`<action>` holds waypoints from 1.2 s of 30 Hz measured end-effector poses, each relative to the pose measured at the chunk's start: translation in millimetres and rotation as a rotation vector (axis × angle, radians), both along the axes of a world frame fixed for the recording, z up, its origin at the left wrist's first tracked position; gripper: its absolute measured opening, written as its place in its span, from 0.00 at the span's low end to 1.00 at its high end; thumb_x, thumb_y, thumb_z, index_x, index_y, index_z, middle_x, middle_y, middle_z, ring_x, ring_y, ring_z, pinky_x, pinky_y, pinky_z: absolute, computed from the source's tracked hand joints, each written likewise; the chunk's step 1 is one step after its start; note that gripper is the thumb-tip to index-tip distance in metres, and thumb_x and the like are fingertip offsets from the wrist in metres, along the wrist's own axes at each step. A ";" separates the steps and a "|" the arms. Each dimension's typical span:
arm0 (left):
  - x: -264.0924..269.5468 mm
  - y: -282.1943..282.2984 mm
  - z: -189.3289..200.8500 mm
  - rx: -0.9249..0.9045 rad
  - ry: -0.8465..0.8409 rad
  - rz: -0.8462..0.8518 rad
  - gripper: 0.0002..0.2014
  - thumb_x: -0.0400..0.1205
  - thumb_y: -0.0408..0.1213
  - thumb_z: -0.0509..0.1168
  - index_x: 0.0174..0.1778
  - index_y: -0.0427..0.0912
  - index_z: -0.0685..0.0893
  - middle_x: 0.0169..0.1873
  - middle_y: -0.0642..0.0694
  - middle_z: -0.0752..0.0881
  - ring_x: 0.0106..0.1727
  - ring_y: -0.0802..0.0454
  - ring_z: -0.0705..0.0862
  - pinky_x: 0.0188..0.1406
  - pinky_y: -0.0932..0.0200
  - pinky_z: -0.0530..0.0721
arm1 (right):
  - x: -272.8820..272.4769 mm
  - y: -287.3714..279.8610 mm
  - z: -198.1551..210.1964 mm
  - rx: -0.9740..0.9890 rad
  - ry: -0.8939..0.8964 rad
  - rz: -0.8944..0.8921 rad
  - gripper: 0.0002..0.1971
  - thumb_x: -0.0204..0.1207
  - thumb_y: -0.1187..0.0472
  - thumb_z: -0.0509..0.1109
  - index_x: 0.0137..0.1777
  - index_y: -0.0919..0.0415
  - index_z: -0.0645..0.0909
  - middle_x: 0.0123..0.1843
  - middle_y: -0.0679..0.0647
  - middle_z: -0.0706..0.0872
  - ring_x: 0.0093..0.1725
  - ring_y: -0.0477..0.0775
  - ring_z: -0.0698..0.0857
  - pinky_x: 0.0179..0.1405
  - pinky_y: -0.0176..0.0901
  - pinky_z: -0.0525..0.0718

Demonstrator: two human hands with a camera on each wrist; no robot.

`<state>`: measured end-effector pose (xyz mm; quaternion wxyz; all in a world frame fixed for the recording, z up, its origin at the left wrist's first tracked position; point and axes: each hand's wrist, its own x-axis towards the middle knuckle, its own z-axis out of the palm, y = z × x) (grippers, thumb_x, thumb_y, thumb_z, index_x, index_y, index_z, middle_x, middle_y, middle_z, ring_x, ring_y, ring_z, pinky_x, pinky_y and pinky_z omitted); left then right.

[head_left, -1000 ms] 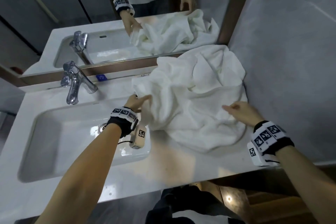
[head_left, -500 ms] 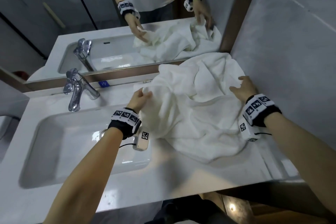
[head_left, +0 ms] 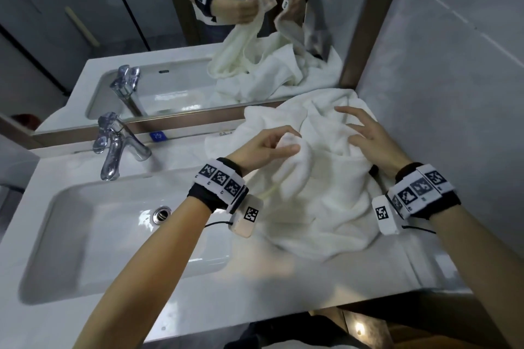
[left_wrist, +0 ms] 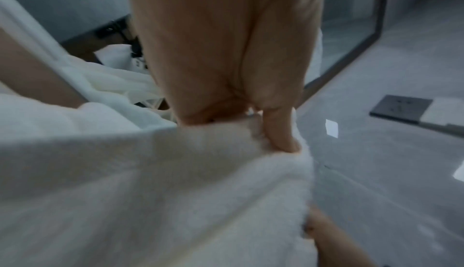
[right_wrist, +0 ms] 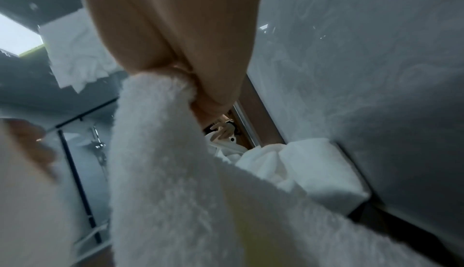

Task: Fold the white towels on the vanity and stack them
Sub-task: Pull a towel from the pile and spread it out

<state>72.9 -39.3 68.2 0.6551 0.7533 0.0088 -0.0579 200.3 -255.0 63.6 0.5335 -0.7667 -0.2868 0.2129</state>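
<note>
Crumpled white terry towel (head_left: pixel 320 178) heaped at centre right of the head view, on the white counter (head_left: pixel 255 286) beside the basin. Left hand (head_left: pixel 263 147) pinches a raised edge; right hand (head_left: pixel 368 136), per wrist view, grips another bunch further right. Towel hangs between and below both hands, ready to spread.

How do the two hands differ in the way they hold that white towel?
The left hand bunches a fold of the towel in curled fingers, while the right hand splays its fingers yet pinches an edge, as its wrist view shows. The left hand is by the sink; the right hand is nearer the wall. Both wear patterned wristbands.
</note>
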 end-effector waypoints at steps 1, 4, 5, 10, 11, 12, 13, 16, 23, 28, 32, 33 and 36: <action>5.5 -2.0 0.7 0.030 -0.041 0.053 0.03 0.80 0.30 0.67 0.45 0.42 0.81 0.39 0.52 0.80 0.41 0.61 0.78 0.41 0.69 0.74 | -3.3 0.3 2.9 0.026 0.012 0.054 0.33 0.73 0.82 0.55 0.70 0.46 0.73 0.70 0.41 0.77 0.62 0.35 0.81 0.53 0.20 0.76; 17.3 -3.1 -5.2 0.111 -0.152 0.211 0.09 0.73 0.26 0.74 0.38 0.44 0.83 0.61 0.49 0.76 0.59 0.63 0.76 0.54 0.63 0.75 | -10.3 2.7 9.0 0.092 0.050 0.152 0.30 0.76 0.83 0.56 0.67 0.49 0.74 0.64 0.49 0.83 0.58 0.39 0.85 0.54 0.27 0.81; 19.1 -2.3 -7.8 0.124 -0.146 0.209 0.07 0.72 0.27 0.75 0.39 0.42 0.85 0.67 0.50 0.74 0.65 0.63 0.74 0.58 0.65 0.75 | -11.2 3.4 10.4 0.106 0.062 0.164 0.29 0.76 0.83 0.56 0.65 0.48 0.75 0.61 0.49 0.85 0.56 0.39 0.87 0.53 0.28 0.83; 23.8 -3.3 -16.4 0.035 -0.075 0.114 0.07 0.73 0.27 0.73 0.43 0.29 0.83 0.54 0.38 0.84 0.58 0.47 0.80 0.59 0.54 0.77 | -8.2 0.9 13.9 0.122 0.070 0.175 0.28 0.76 0.83 0.56 0.61 0.49 0.77 0.58 0.48 0.86 0.54 0.38 0.87 0.52 0.28 0.83; 24.3 -5.3 -14.1 0.043 -0.059 0.103 0.06 0.73 0.28 0.73 0.41 0.32 0.83 0.44 0.39 0.84 0.49 0.48 0.81 0.51 0.56 0.78 | -6.8 0.8 12.8 0.117 0.071 0.174 0.28 0.76 0.84 0.56 0.60 0.49 0.77 0.59 0.47 0.85 0.55 0.37 0.86 0.53 0.28 0.83; 25.7 -6.4 -12.6 0.060 -0.051 0.104 0.05 0.74 0.28 0.73 0.39 0.36 0.83 0.38 0.41 0.83 0.43 0.51 0.80 0.45 0.60 0.77 | -5.8 0.9 12.1 0.100 0.057 0.164 0.28 0.75 0.84 0.56 0.59 0.49 0.77 0.59 0.46 0.84 0.56 0.35 0.85 0.54 0.27 0.82; 26.9 -6.9 -11.2 0.067 -0.048 0.109 0.04 0.75 0.28 0.73 0.40 0.37 0.83 0.36 0.42 0.82 0.40 0.53 0.79 0.41 0.62 0.77 | -6.1 0.9 11.2 0.069 0.019 0.136 0.27 0.75 0.84 0.56 0.58 0.50 0.76 0.59 0.46 0.83 0.56 0.33 0.83 0.55 0.28 0.80; 32.1 -4.5 -8.0 0.067 -0.045 0.177 0.06 0.76 0.32 0.72 0.44 0.33 0.84 0.38 0.39 0.82 0.41 0.48 0.76 0.44 0.54 0.73 | -4.6 -2.0 5.4 -0.136 -0.468 -0.066 0.25 0.66 0.85 0.58 0.52 0.58 0.81 0.58 0.54 0.82 0.56 0.44 0.76 0.58 0.41 0.74; 51.6 0.6 6.4 0.077 -0.048 0.308 0.05 0.78 0.33 0.71 0.39 0.38 0.81 0.36 0.43 0.82 0.39 0.50 0.78 0.43 0.58 0.75 | -11.6 9.3 5.1 -0.294 -0.758 0.136 0.19 0.63 0.79 0.63 0.53 0.66 0.83 0.49 0.58 0.87 0.51 0.63 0.81 0.53 0.59 0.79; 57.8 11.5 13.8 0.093 -0.058 0.370 0.08 0.79 0.33 0.70 0.38 0.40 0.77 0.33 0.45 0.78 0.36 0.52 0.75 0.39 0.60 0.73 | -13.1 18.9 0.1 -0.275 -0.809 0.178 0.16 0.69 0.48 0.72 0.54 0.53 0.81 0.45 0.43 0.83 0.51 0.50 0.77 0.59 0.44 0.70; 57.4 33.1 18.0 0.132 -0.048 0.462 0.09 0.80 0.36 0.69 0.36 0.43 0.76 0.31 0.49 0.75 0.33 0.56 0.72 0.34 0.63 0.69 | -4.3 23.5 -1.1 -0.434 -0.923 0.285 0.18 0.67 0.40 0.74 0.46 0.54 0.84 0.45 0.44 0.84 0.51 0.50 0.72 0.61 0.46 0.64; 55.8 41.5 18.2 0.136 -0.041 0.491 0.09 0.80 0.37 0.69 0.37 0.43 0.76 0.33 0.47 0.75 0.34 0.54 0.72 0.34 0.62 0.70 | -1.2 23.2 1.1 -0.434 -0.907 0.284 0.19 0.66 0.41 0.75 0.44 0.56 0.84 0.45 0.45 0.84 0.51 0.52 0.72 0.60 0.48 0.65; 48.5 64.9 17.1 0.149 -0.023 0.544 0.08 0.80 0.38 0.68 0.43 0.36 0.79 0.38 0.40 0.76 0.40 0.49 0.73 0.39 0.55 0.71 | 8.9 21.9 11.6 -0.338 -0.709 0.311 0.17 0.64 0.43 0.78 0.43 0.55 0.83 0.46 0.41 0.82 0.52 0.49 0.72 0.59 0.45 0.67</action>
